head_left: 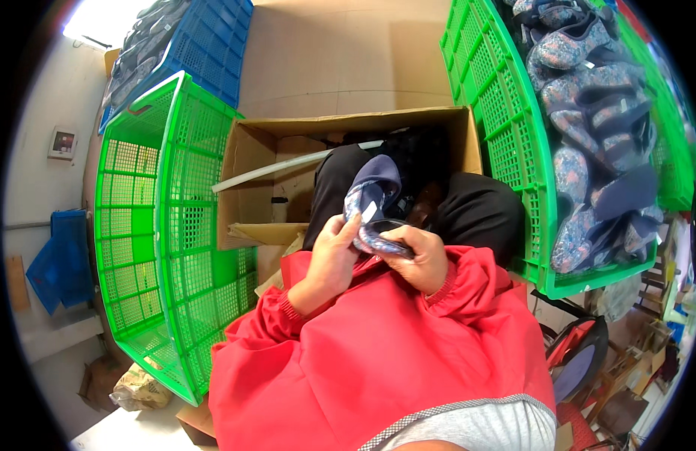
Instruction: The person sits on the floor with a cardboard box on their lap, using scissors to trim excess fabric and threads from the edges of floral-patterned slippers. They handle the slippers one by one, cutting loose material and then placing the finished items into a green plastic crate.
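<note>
A shoe upper (376,174) of floral blue and pink fabric with a navy lining is held over my lap, its navy end pointing away from me. A small white label shows on its inside. My left hand (331,261) pinches its near left edge between thumb and fingers. Closed on the near right part of the same upper is my right hand (422,259), thumb on top. The fingers partly cover the near end of the upper.
A cardboard box (239,161) with dark items and a pale strip (295,163) lies beyond my knees. To the left stand a green crate (161,225) and a blue crate (213,52) of dark pieces. At right, another green crate (506,128) holds several floral uppers (577,173).
</note>
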`<state>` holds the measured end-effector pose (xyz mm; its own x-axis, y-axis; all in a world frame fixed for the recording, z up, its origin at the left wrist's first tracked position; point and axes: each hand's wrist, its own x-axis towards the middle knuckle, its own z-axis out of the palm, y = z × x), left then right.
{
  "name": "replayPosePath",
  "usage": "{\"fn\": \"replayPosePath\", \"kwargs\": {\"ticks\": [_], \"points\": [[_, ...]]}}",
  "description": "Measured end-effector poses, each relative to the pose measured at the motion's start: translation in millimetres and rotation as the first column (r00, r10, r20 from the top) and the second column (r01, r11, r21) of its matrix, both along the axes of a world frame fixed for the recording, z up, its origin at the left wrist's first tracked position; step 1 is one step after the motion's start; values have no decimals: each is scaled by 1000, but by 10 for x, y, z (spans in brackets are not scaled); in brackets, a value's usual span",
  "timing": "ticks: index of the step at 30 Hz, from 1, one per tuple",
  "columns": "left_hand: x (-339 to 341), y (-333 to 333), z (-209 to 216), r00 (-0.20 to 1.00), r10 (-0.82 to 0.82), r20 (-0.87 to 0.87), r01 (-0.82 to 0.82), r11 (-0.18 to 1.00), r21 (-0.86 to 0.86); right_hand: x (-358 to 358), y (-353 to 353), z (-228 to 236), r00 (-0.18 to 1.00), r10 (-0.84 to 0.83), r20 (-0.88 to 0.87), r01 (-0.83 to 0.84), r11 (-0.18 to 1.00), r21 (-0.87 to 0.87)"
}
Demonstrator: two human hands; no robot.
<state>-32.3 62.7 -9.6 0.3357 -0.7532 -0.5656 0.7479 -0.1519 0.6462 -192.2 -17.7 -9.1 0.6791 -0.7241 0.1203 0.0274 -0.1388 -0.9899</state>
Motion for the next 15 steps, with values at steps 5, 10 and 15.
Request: {"fn": "replayPosePath", "kwargs": {"ticks": [5,10,15], "points": [[262,274,46,992,-16,-125,6,997,-83,275,-38,71,979,121,-161,-91,979,182],[530,265,-93,989,-62,-132,54,997,-61,530,-86,-34,965,71,-254,-88,995,-56],[650,264,-291,1000,-14,28,14,1000,10,677,-11,-183,961,31,-276,-61,993,-100]]}}
